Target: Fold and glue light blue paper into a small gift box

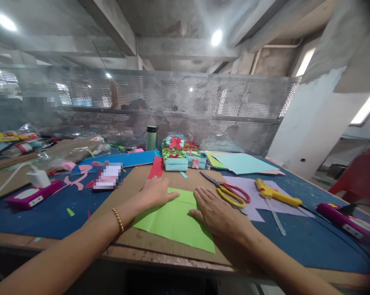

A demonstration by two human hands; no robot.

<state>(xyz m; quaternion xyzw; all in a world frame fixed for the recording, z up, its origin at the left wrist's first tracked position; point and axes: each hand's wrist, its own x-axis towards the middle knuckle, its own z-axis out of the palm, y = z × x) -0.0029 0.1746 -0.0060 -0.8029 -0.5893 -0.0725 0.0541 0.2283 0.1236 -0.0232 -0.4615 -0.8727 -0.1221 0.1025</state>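
Observation:
A sheet of bright green paper (179,219) with faint crease lines lies on a brown cardboard sheet (126,205) in front of me. My left hand (156,191) rests at the paper's far left edge, thumb stretched over the green. Against the far right edge, my right hand (214,211) lies flat with its fingers extended. Neither hand grips anything. Just beyond the left fingers is a strip of red paper (156,167). Scissors (228,191) with red and yellow handles lie beside the right hand.
A yellow glue gun (275,194) lies on lilac paper (259,213) at right. Purple power strips (34,196) sit at both sides. Small decorated paper boxes (176,164), a green bottle (151,139), a phone (108,176) and light blue sheets (246,162) stand or lie farther back.

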